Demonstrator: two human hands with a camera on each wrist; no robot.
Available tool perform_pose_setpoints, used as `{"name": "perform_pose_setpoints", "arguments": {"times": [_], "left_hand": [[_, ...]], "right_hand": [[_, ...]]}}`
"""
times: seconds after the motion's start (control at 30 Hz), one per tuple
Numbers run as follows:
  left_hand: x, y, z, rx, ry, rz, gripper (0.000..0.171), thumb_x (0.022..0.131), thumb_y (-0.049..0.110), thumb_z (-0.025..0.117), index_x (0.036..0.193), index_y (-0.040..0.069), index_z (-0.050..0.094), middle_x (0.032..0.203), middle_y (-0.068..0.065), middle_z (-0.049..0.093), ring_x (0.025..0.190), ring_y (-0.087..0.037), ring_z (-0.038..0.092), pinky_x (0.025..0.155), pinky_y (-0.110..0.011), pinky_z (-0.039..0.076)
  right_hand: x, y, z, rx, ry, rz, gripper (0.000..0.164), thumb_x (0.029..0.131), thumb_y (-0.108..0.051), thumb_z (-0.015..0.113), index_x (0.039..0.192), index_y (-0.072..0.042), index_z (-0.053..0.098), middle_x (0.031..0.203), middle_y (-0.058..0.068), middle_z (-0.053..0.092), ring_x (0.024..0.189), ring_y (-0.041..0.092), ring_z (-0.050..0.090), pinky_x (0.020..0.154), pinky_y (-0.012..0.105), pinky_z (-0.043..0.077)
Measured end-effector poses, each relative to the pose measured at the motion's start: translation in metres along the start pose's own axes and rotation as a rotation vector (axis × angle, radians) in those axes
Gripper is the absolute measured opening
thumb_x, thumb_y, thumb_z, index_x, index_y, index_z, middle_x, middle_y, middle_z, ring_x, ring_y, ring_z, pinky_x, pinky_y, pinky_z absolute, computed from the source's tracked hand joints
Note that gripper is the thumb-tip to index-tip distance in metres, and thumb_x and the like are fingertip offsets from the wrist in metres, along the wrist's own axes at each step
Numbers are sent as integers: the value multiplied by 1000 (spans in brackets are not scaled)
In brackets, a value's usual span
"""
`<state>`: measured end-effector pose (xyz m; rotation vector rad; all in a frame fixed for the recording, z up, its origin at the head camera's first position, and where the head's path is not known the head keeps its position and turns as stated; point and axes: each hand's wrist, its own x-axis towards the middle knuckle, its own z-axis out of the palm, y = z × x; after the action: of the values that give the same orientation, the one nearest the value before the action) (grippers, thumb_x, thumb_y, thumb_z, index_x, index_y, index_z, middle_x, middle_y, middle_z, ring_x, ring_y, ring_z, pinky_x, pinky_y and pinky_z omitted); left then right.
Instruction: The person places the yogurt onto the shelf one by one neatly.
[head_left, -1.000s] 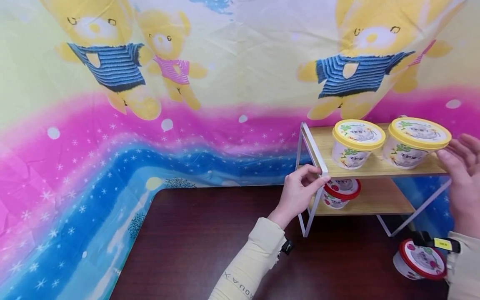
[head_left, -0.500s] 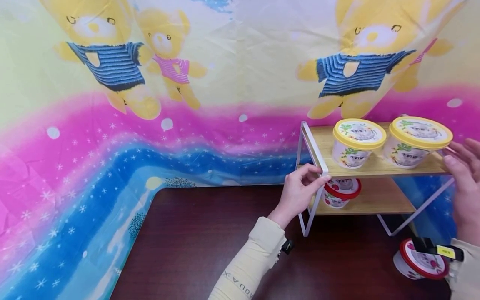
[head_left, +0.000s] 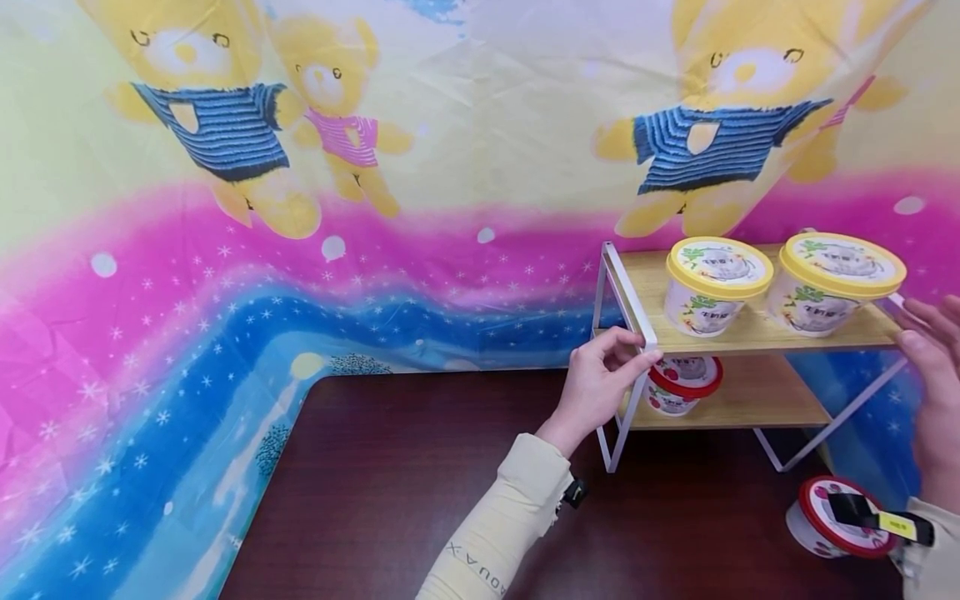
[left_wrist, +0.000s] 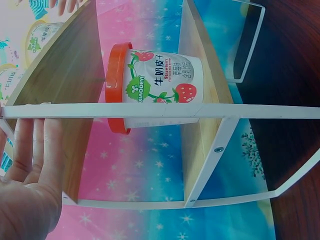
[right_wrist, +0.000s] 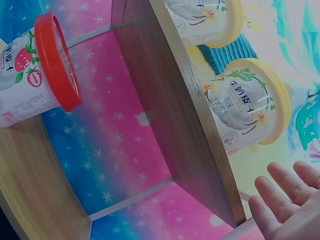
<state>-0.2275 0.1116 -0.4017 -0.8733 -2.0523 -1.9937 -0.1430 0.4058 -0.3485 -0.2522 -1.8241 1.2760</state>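
Note:
A two-tier shelf (head_left: 757, 343) with wooden boards and a white metal frame stands on the table. My left hand (head_left: 596, 385) pinches the frame at its front left corner, and in the left wrist view its fingers (left_wrist: 37, 150) lie against the white bar. Two yellow-lidded tubs (head_left: 716, 283) sit side by side on the top board. My right hand (head_left: 933, 367) hangs beside the shelf's right end, fingers relaxed and holding nothing; the right wrist view shows its fingers (right_wrist: 280, 192) spread near the nearer yellow-lidded tub (right_wrist: 245, 107).
On the lower board a red-lidded strawberry tub (left_wrist: 160, 90) stands at the left. Another red-lidded tub (head_left: 813, 529) is on the dark table (head_left: 420, 475) at the right, partly hidden by the wrist camera. A bear-print cloth (head_left: 480, 167) hangs behind.
My right hand has drawn slightly right and down, away from the right yellow-lidded tub. My left hand keeps its hold on the shelf corner, and the tubs look essentially unmoved.

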Motion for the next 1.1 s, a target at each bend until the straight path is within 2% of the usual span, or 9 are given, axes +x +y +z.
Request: {"name": "perform_pose_setpoints", "arguments": {"times": [0.3, 0.6, 0.83, 1.1], "left_hand": [[0, 0, 0, -1, 1, -3, 15, 97, 24, 73, 107, 14, 70, 82, 9, 63, 73, -4, 59, 64, -24, 56], [0, 0, 0, 1, 6, -4, 16, 96, 24, 74, 107, 14, 70, 83, 9, 63, 74, -4, 59, 64, -24, 56], [0, 0, 0, -1, 5, -8, 16, 96, 25, 73, 108, 14, 70, 83, 9, 63, 74, -4, 60, 65, -24, 56], [-1, 0, 0, -8, 2, -10, 16, 97, 24, 73, 108, 14, 70, 84, 9, 63, 74, -4, 60, 65, -25, 56]], "right_hand": [[-7, 2, -5, -10, 11, 5, 47, 104, -10, 53, 150, -14, 47, 145, 0, 56, 133, 16, 51, 118, 31, 23], [-11, 6, -10, -4, 3, -58, 43, 103, -3, 50, 146, -8, 52, 143, 4, 58, 129, 16, 53, 113, 25, 31], [-15, 9, -16, -1, 11, -68, 45, 102, -3, 52, 147, -9, 52, 144, 6, 57, 130, 20, 52, 115, 30, 31], [-23, 20, -21, -14, 28, -32, 46, 101, -4, 53, 146, -10, 53, 143, 2, 57, 129, 17, 52, 117, 32, 26]]}}
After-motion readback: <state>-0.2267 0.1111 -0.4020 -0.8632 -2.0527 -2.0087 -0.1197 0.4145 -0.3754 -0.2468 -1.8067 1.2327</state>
